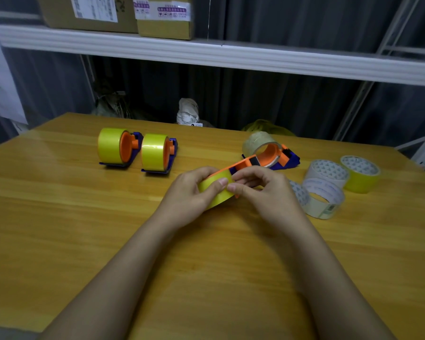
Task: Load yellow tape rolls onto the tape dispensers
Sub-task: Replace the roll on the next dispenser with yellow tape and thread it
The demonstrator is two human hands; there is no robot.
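Both forearms reach up from the bottom edge over the wooden table (59, 217) and meet at mid-table around a yellow roll (216, 192). On the left hand (189, 192) the thumb lies across the roll's yellow outer face while the other fingers curl behind it, so the roll sits clamped in that grip, tilted with its face towards the camera. Beside it, the right hand (263, 190) closes thumb and forefinger together on the roll's upper right edge, the tips just beside the left thumb; its remaining fingers curl above, against an orange dispenser (241, 165) that pokes out behind the roll. Whether the roll is already seated on that dispenser cannot be told, as the hands hide the joint.

Just behind the right hand lies another dispenser (280, 158), orange on a blue base, with a clear roll (258, 142) around its hub.

Far left on the table stand two loaded dispensers (118, 149) side by side, each carrying a yellow roll upright on an orange hub over a blue base.

To the right of the hands, near the table's edge, lie white rolls (324, 190) touching one another, and beside them a spare yellow roll (360, 174).

Behind the table runs a white shelf (206, 52) bearing cardboard boxes (108, 13).
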